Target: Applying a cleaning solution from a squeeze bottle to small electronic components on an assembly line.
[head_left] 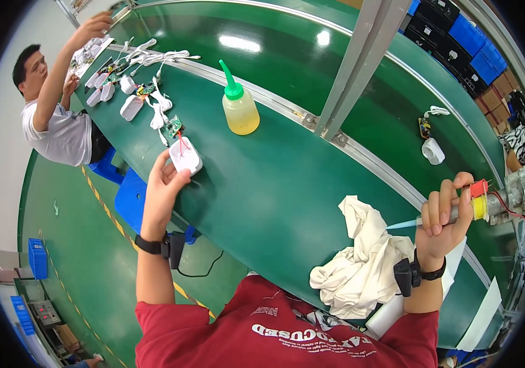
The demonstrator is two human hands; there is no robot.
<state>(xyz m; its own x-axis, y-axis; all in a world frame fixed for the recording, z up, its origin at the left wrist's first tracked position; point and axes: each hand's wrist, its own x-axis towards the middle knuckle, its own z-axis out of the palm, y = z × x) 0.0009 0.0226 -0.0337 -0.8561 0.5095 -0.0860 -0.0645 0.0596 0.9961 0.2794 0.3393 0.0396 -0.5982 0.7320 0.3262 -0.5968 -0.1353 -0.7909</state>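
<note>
Left hand (163, 187): raised at the near edge of the green bench, fingers curled around a white plastic casing (185, 156), thumb on its near side; black wrist strap below.
White plastic casing: rounded, held at the bench edge, red wires running from its top to a small green circuit board (173, 126) just beyond.
Right hand (445, 214): clenched around a grey dispensing tool (459, 213), fingers wrapped over the barrel; black wrist strap below.
Dispensing tool: lying sideways in the grip, pale blue nozzle tip (401, 225) pointing left, yellow band and red part at the right end, red wires trailing off to the right.
White rag (364, 257): crumpled on the bench just under and left of the nozzle tip.
Squeeze bottle (238, 104): yellowish liquid, green spout, upright on the bench, well apart from both hands.
Green bench (275, 184): curving across the view, metal rail and grey post along its far side.
More casings and boards (130, 92): white shells, cables and green boards spread along the far left of the bench.
Co-worker (54, 122): seated at the far left end, grey shirt, one arm lifted above the bench.
Belt beyond the rail: a white casing (433, 151) and a small board with white cable (427, 122) lying near each other.
Crates (459, 37): blue and black, stacked at the upper right.
</note>
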